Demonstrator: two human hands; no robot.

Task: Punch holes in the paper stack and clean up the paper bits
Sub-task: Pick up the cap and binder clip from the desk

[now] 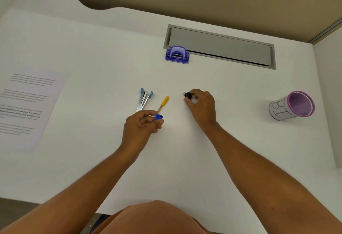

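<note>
Close to the person, two bare arms reached out over the white desk (185, 150). On that desk, the left hand (141, 125) was curled up, its fingers pinching a small blue thing (158, 117) and the end of a pen with a yellow cap (162, 103). Just beside it, touching the hand, lay a shiny stapler with light blue ends (143, 99). The right hand (202, 105) was a bit farther out, with its fingertips pressed around a little black binder clip (187, 95) on the desk. Off to the left side lay the paper stack (27, 108) with printed words, flat and well apart from both hands. Off to the right stood a purple cup (293, 106) with letters drawn on it. Farther back sat the purple hole punch (177, 55), with nobody touching it, right at the near edge of a grey flap (222, 46) set in the desk.
</note>
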